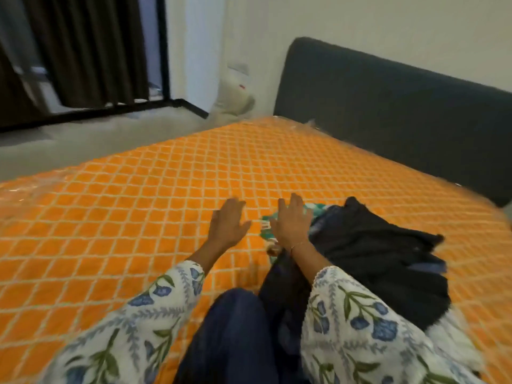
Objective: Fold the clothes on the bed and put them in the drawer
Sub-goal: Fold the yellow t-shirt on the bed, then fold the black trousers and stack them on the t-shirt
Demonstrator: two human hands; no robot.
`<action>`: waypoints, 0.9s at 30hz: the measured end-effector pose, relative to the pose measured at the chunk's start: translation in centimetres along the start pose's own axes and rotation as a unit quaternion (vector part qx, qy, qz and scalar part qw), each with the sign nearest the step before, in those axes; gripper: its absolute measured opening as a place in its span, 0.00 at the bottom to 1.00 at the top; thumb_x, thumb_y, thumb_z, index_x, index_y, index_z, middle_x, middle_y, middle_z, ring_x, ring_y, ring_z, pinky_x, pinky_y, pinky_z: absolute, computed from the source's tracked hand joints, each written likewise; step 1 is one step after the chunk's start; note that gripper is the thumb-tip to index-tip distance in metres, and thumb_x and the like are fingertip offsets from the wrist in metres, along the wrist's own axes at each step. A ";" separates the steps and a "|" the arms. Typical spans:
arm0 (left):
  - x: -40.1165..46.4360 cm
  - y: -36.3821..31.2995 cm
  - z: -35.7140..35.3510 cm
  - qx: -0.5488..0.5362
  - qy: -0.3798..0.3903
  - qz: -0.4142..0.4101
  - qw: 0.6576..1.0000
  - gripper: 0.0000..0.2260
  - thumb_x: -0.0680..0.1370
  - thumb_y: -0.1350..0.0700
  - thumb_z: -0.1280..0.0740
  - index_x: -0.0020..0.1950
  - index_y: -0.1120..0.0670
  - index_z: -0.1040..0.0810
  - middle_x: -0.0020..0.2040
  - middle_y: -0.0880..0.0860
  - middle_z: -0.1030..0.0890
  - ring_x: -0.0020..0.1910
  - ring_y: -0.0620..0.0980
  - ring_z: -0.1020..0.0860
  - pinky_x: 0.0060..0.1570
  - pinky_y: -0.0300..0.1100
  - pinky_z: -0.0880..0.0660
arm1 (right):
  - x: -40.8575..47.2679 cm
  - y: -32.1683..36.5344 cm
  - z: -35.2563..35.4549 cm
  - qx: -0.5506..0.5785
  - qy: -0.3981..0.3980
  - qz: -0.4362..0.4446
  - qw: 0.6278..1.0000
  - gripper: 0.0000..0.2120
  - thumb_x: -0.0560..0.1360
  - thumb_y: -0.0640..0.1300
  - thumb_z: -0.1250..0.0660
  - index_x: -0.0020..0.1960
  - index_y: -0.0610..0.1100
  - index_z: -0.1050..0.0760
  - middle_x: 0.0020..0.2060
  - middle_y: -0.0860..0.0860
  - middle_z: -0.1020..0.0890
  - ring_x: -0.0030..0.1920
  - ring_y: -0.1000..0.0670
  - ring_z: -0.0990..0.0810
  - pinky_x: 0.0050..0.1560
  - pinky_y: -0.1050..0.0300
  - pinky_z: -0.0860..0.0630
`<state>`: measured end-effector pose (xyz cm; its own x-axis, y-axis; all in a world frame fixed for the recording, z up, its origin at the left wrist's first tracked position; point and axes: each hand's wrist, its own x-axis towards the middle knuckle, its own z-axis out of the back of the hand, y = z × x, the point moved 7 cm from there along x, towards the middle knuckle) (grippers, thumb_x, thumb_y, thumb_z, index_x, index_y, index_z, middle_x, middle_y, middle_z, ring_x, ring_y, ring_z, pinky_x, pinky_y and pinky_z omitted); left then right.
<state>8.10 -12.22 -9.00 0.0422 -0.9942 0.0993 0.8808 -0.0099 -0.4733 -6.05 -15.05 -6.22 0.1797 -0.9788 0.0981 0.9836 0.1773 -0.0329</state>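
A heap of dark clothes lies on the right side of the bed, which has an orange cover with a white lattice pattern. A green and white garment peeks out at the heap's left edge. My right hand hovers over that green garment with straight fingers, holding nothing. My left hand is stretched out beside it over the bare cover, fingers spread and empty. Both arms wear white floral sleeves. A dark blue garment or trouser leg fills the lower middle between my arms.
A dark grey headboard runs along the bed's far right side. Beyond the bed's left edge is grey floor, with dark curtains and a black frame. A white object stands by the wall at the bed's corner.
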 end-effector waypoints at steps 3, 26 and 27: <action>0.3 -8.9 -4.4 -0.181 0.159 -0.064 0.969 0.26 0.76 0.43 0.33 0.69 0.55 0.30 0.68 0.55 0.27 0.66 0.54 0.29 0.63 0.47 0.31 | -0.1 -6.9 1.4 -0.024 0.034 -0.110 0.993 0.29 0.78 0.59 0.40 0.72 0.43 0.38 0.75 0.39 0.45 0.76 0.39 0.51 0.70 0.33 0.48; 1.5 -9.7 9.7 -0.206 -0.155 0.058 0.964 0.18 0.73 0.61 0.39 0.61 0.50 0.22 0.59 0.56 0.21 0.59 0.59 0.24 0.56 0.51 0.26 | -1.9 -6.0 9.1 0.224 -0.012 0.037 0.974 0.39 0.70 0.73 0.44 0.73 0.50 0.38 0.65 0.46 0.26 0.65 0.42 0.29 0.64 0.37 0.35; 1.8 -8.5 11.5 -0.254 -0.168 0.053 0.951 0.17 0.72 0.59 0.40 0.57 0.51 0.20 0.56 0.56 0.19 0.57 0.58 0.23 0.55 0.52 0.26 | -1.5 -4.9 9.5 0.206 -0.004 0.067 0.976 0.45 0.67 0.74 0.40 0.76 0.53 0.44 0.70 0.47 0.31 0.70 0.42 0.35 0.67 0.34 0.39</action>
<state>6.17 -12.70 5.29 0.3409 -0.9029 0.2619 0.5262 -0.0476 -0.8491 -10.99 -13.46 3.28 0.3059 -0.9435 0.1274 0.8736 0.3314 0.3563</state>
